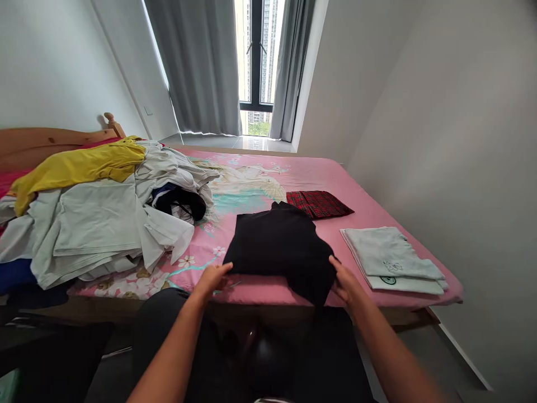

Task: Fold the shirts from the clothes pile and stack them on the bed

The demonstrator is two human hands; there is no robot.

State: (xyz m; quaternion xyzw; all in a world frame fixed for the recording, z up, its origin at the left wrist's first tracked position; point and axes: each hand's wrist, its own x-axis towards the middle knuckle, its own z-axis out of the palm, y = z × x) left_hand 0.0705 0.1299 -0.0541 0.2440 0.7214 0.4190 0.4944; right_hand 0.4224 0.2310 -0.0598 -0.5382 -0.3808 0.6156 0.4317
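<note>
A black shirt (279, 240) lies spread near the front edge of the bed, partly doubled over, its right part drooping toward the edge. My left hand (213, 279) pinches the shirt's near left corner between thumb and fingers. On the opposite side my right hand (344, 281) grips the cloth by its right edge, with the thumb on top. Just behind the shirt is a folded red plaid garment (321, 204), which the black cloth partly overlaps. To the right of my right hand sits a stack of folded light-coloured shirts (394, 260).
A big heap of loose clothes (98, 215), mostly white, covers the bed's left side, with a yellow garment (84, 168) on top. The pink printed bedsheet (310, 168) stretches toward a window (255, 61) with grey curtains (205, 67). A wall (444, 140) runs along the right.
</note>
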